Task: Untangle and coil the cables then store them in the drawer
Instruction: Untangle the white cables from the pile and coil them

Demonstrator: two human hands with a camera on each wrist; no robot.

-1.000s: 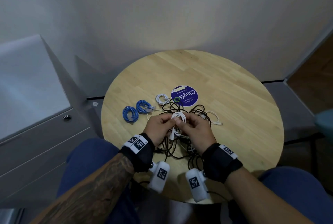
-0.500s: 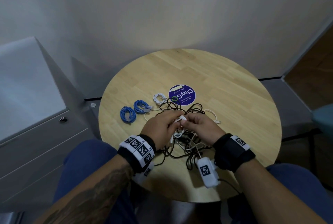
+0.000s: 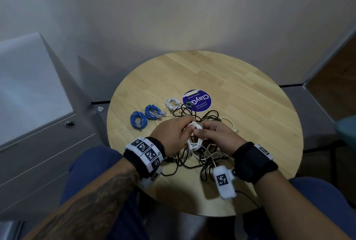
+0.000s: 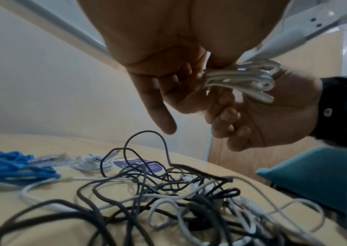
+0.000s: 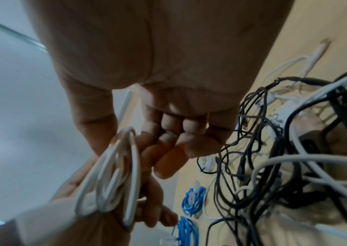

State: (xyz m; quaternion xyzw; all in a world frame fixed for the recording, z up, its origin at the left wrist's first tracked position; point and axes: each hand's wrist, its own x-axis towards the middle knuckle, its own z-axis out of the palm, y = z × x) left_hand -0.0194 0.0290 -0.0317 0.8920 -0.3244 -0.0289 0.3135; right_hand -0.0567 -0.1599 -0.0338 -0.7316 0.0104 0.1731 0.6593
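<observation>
Holding a small bundle of white cable (image 3: 194,139) between them, the left hand (image 3: 172,137) and right hand (image 3: 215,136) meet just above the near middle of the round wooden table (image 3: 260,124); the left wrist view shows the left fingers (image 4: 168,93) curled round the looped strands and the right hand pinching the same coil (image 4: 244,79) from the other side, so both hands grip the white cable. Beneath them lies the tangle of black and white cables (image 3: 194,160), spreading from under the hands toward the near rim of the table, where a loop or two reaches close to the edge. The far half of the tabletop and its right side are bare wood, giving room there. To the left of the hands, two coiled blue cables (image 3: 138,120) (image 3: 153,112) lie side by side, apart from the tangle, and a small coiled white cable (image 3: 172,103) sits just beyond them, beside a round purple sticker (image 3: 197,101) whose near edge is crossed by black loops. A loose white strand (image 3: 230,124) runs out to the right of the tangle. A grey cabinet with drawers (image 3: 38,153) stands to the left of the table, its fronts closed, with a round lock (image 3: 69,124) near its top. A teal chair (image 3: 346,129) edge shows at far right. The person's knees in blue trousers (image 3: 92,172) sit against the near rim.
</observation>
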